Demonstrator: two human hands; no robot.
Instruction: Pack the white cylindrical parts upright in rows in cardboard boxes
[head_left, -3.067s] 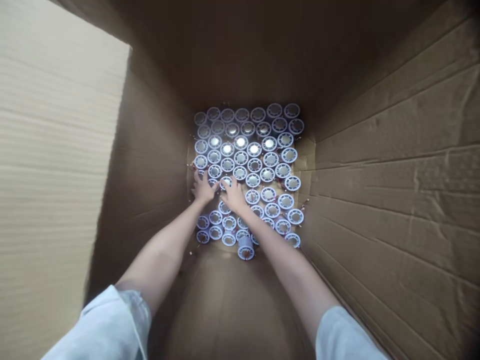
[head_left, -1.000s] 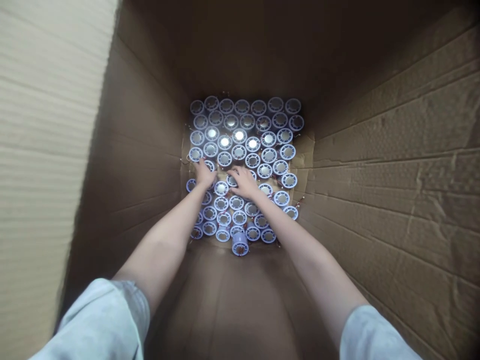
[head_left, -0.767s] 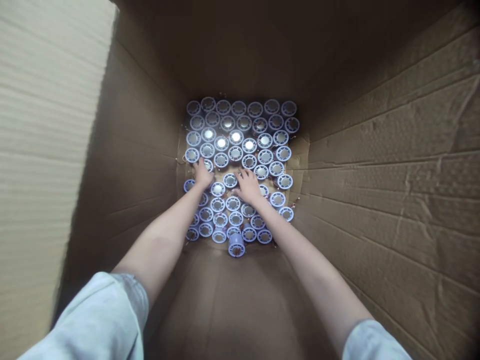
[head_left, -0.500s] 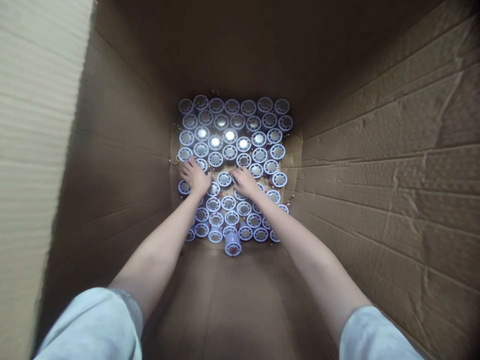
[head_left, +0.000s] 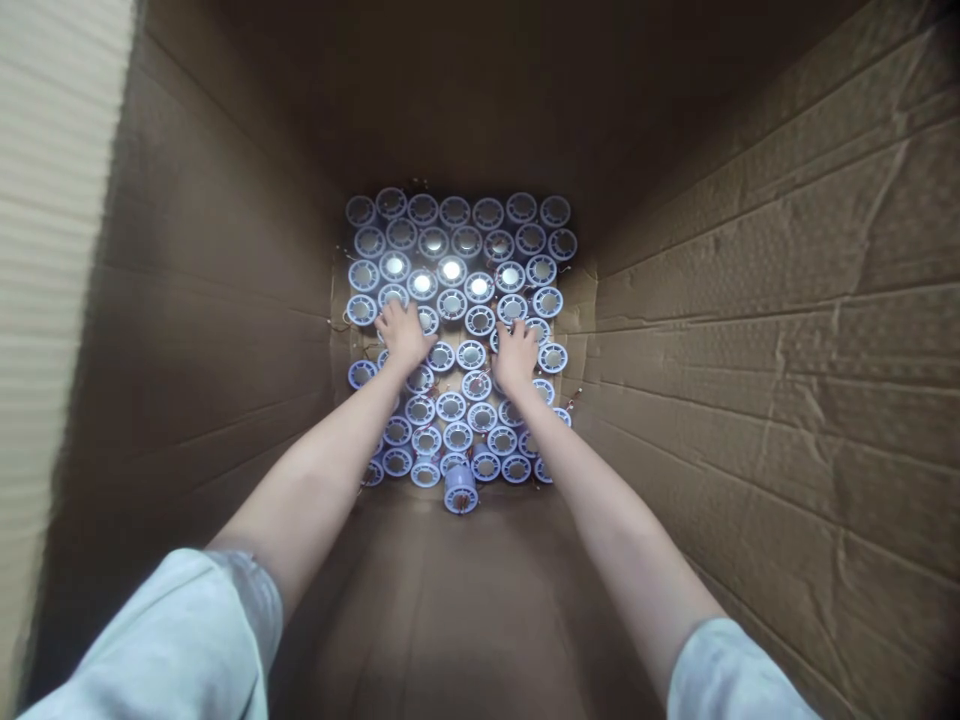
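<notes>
Cylinders, many: stand in rows on the floor of a cardboard box; one tilted cylinder at near edge. Left hand: spreads over cylinders. Right hand: rests among cylinders; cannot tell whether it grips.

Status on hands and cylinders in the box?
Left hand spread over cylinders, right hand likewise. Most upright; near-edge one tilted. Thin wires sticking out, right side.

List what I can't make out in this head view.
Head view, hidden: lilac-rimmed cylinders, partly covered by the left hand and right hand; any grip is unclear.
Head view, cut off: cardboard flap, by the left edge; right sleeve, by the bottom edge.
Head view, too small: thin wires, their ends.
</notes>
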